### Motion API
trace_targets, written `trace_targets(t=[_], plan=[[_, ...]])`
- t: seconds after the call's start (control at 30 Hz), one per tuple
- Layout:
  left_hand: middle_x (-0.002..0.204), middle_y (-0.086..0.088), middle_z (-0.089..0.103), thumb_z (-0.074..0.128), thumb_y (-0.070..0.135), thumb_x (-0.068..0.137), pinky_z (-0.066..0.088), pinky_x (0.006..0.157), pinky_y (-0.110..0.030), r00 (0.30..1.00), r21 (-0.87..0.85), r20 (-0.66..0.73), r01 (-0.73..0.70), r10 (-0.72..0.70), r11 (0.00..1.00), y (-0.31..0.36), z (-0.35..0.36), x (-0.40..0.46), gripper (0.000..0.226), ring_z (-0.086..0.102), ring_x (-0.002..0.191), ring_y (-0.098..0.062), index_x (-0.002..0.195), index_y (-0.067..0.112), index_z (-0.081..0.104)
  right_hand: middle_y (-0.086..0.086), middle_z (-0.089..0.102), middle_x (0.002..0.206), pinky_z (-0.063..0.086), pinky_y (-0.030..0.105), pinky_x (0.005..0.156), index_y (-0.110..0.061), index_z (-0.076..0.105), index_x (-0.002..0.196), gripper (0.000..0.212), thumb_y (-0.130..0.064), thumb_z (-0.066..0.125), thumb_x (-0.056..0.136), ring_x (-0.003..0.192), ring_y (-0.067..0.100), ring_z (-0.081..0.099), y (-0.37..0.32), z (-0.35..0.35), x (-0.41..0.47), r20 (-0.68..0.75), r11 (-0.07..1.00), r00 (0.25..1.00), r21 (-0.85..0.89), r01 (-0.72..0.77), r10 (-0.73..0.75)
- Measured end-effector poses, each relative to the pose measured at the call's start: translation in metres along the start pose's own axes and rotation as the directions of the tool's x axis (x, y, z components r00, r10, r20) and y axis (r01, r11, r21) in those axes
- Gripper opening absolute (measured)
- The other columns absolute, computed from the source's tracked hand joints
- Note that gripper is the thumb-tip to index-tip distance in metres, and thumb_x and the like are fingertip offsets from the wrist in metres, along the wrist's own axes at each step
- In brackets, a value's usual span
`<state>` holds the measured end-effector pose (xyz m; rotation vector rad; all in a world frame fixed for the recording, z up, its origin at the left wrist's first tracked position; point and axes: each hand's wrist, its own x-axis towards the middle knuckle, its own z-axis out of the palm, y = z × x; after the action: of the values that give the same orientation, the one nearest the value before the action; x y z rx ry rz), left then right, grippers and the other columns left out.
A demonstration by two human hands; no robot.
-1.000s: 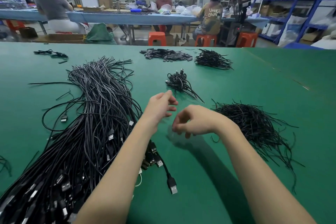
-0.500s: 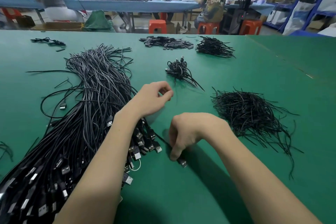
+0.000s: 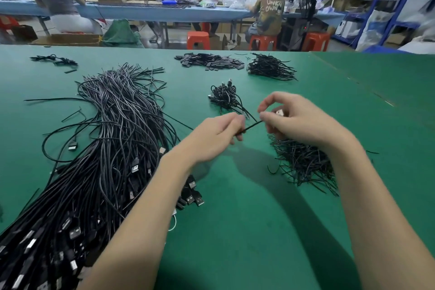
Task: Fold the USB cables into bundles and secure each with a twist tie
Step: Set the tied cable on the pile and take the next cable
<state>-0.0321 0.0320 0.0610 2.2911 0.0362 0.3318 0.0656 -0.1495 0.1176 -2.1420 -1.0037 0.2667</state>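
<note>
Green table (image 3: 235, 231); both hands pinch one cable (image 3: 249, 127).

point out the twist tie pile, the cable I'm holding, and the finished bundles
twist tie pile (image 3: 303, 162), head view, middle of the heap
held cable (image 3: 250, 126), head view, stretch between both hands
finished bundles (image 3: 224, 97), head view, centre of the small heap

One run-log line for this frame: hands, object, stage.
left hand: pinches cable | right hand: holds cable's USB plug | stage: cable lifted, unfolded | twist ties: untouched

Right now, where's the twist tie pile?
Head view, right of centre: the twist tie pile lies on the green table, beneath the right hand.
</note>
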Motion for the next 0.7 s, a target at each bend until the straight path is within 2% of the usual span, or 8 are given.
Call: trace_targets(t=[0.07, 0.13, 0.27, 0.37, 0.43, 0.57, 0.63, 0.7], plan=[[0.088, 0.008, 0.071, 0.037, 0.041, 0.106, 0.053, 0.082, -0.033, 0.995, 0.012, -0.005, -0.101, 0.101, 0.995, 0.018, 0.014, 0.003, 0.034, 0.067, 0.081, -0.013, 0.097, 0.017, 0.059, -0.005, 0.066, 0.063, 0.048, 0.024, 0.059, -0.023, 0.064, 0.096, 0.006, -0.029, 0.063, 0.098, 0.056, 0.01, 0.057, -0.001, -0.006, 0.0, -0.113, 0.987, 0.991, 0.133, 0.091, -0.076], [0.083, 0.007, 0.07, 0.04, 0.037, 0.106, 0.052, 0.071, -0.029, 0.99, -0.097, -0.053, -0.137, 0.132, 0.986, 0.033, 0.031, 0.005, 0.03, 0.067, 0.073, -0.014, 0.096, 0.014, 0.056, 0.0, 0.061, 0.064, 0.047, 0.033, 0.065, -0.019, 0.066, 0.091, 0.017, -0.034, 0.064, 0.098, 0.06, 0.014, 0.054, -0.004, -0.007, 0.001, -0.202, 0.97, 0.97, 0.173, 0.172, -0.136], [0.055, 0.013, 0.047, 0.036, 0.024, 0.108, 0.035, 0.05, -0.023, 0.992, -0.559, -0.086, 0.025, -0.088, 0.829, 0.049, 0.052, 0.01, 0.027, 0.043, 0.048, -0.008, 0.085, 0.016, 0.047, -0.01, 0.06, 0.076, 0.051, 0.033, 0.081, -0.028, 0.077, 0.098, 0.039, -0.059, 0.054, 0.097, 0.079, 0.011, 0.06, -0.007, 0.0, 0.004, -0.138, 0.95, 0.981, 0.265, 0.166, -0.133], [0.047, 0.014, 0.028, 0.028, 0.03, 0.11, 0.021, 0.046, -0.02, 0.971, -0.795, -0.076, 0.078, -0.227, 0.601, 0.047, 0.041, 0.012, 0.038, 0.022, 0.043, -0.006, 0.077, 0.017, 0.041, -0.003, 0.06, 0.091, 0.054, 0.031, 0.086, -0.032, 0.073, 0.112, 0.054, -0.06, 0.027, 0.105, 0.091, 0.013, 0.061, 0.001, 0.014, 0.013, -0.165, 0.855, 0.984, 0.517, 0.034, 0.061], [0.051, 0.01, 0.027, 0.025, 0.036, 0.11, 0.023, 0.047, -0.022, 0.976, -0.932, -0.033, 0.049, -0.217, 0.36, 0.044, 0.027, 0.012, 0.041, 0.022, 0.046, -0.008, 0.078, 0.017, 0.042, 0.001, 0.068, 0.114, 0.051, 0.039, 0.099, -0.027, 0.065, 0.121, 0.056, -0.053, 0.017, 0.108, 0.111, 0.019, 0.064, 0.012, 0.027, 0.017, -0.02, 0.829, 0.994, 0.554, -0.075, 0.104], [0.056, 0.007, 0.032, 0.028, 0.037, 0.109, 0.034, 0.048, -0.02, 0.992, -0.998, 0.026, 0.019, -0.12, -0.061, 0.042, 0.006, 0.01, 0.041, 0.031, 0.048, -0.009, 0.08, 0.014, 0.047, -0.003, 0.065, 0.12, 0.037, 0.051, 0.117, -0.022, 0.061, 0.109, 0.038, -0.034, 0.025, 0.11, 0.118, 0.009, 0.061, 0.03, 0.063, 0.018, 0.275, 0.748, 0.961, 0.631, -0.208, 0.036], [0.055, 0.007, 0.034, 0.03, 0.036, 0.109, 0.033, 0.047, -0.018, 0.997, -0.966, 0.057, 0.04, -0.058, -0.256, 0.046, 0.005, 0.008, 0.04, 0.032, 0.047, -0.007, 0.079, 0.014, 0.047, -0.008, 0.065, 0.121, 0.037, 0.048, 0.117, -0.028, 0.06, 0.11, 0.03, -0.03, 0.031, 0.108, 0.113, 0.0, 0.061, 0.026, 0.073, 0.019, 0.309, 0.738, 0.95, 0.65, -0.182, -0.038], [0.053, 0.007, 0.034, 0.03, 0.036, 0.109, 0.032, 0.047, -0.018, 0.997, -0.938, 0.069, 0.058, -0.022, -0.342, 0.048, 0.007, 0.007, 0.041, 0.033, 0.046, -0.007, 0.079, 0.014, 0.046, -0.017, 0.071, 0.117, 0.05, 0.035, 0.104, -0.032, 0.066, 0.109, 0.025, -0.035, 0.044, 0.096, 0.109, -0.002, 0.063, 0.02, 0.079, 0.022, 0.227, 0.711, 0.971, 0.695, -0.103, -0.081]])
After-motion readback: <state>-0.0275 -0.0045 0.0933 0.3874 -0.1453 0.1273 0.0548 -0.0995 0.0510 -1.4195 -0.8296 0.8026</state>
